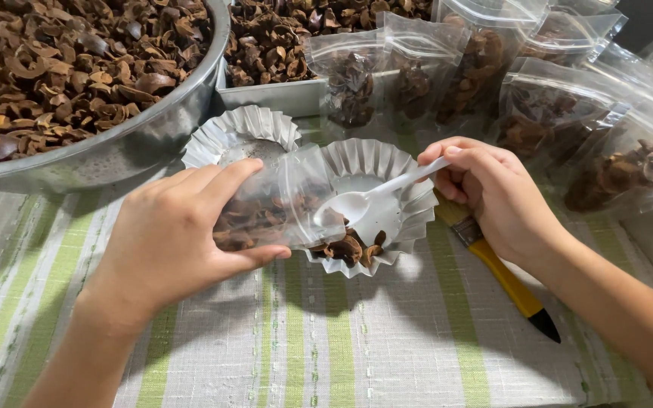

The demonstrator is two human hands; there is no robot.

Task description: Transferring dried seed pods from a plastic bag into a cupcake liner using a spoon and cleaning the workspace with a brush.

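My left hand (pixel 171 238) grips a small clear plastic bag (pixel 281 200), lying on its side and partly filled with brown dried pieces. Its mouth faces a fluted metal dish (pixel 402 189) that holds a few brown pieces (pixel 351 248) at its near edge. My right hand (pixel 493 200) holds a white plastic spoon (pixel 364 198) by the handle, with the spoon's bowl at the bag's mouth over the dish. A second fluted metal dish (pixel 239 132) sits behind the bag, partly hidden.
A large metal bowl (pixel 137 140) full of brown dried pieces stands at the back left, a rectangular metal tray (pixel 273 94) of the same beside it. Several filled clear bags (pixel 538 113) lean at the back right. A yellow-handled brush (pixel 504 276) lies on the green-striped cloth (pixel 357 340).
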